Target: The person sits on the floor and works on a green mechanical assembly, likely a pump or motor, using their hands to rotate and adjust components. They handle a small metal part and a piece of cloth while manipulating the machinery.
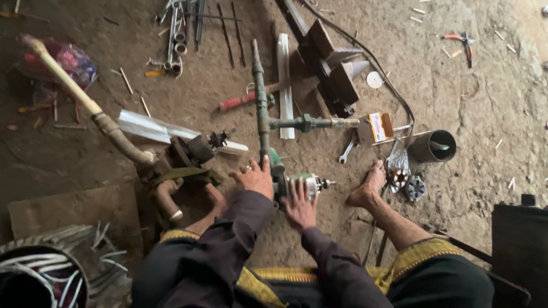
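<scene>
Person seated on a dirt floor (474, 102), both hands on a small electric motor (294, 183) lying between the bare feet. Left hand (255, 178) rests flat on the green end of the motor, fingers spread, grip released, not closed round anything. Right hand (299, 206) lies palm down over the silver housing, grip likewise loose. The motor's shaft points toward the right foot (368, 187). A T-shaped pipe assembly (264, 108) runs from the motor away toward the far edge of the floor, with a side branch to the right. Containers: a dark cylindrical can (434, 146) on its side past the right foot, mouth open, inside too dark to tell; a round bucket (40, 279) at the near left corner holding white wire offcuts. A rotor (398, 178) and a gear-like part (415, 187) sit just beside the right foot. Spanner (346, 152) near the pipe branch.
</scene>
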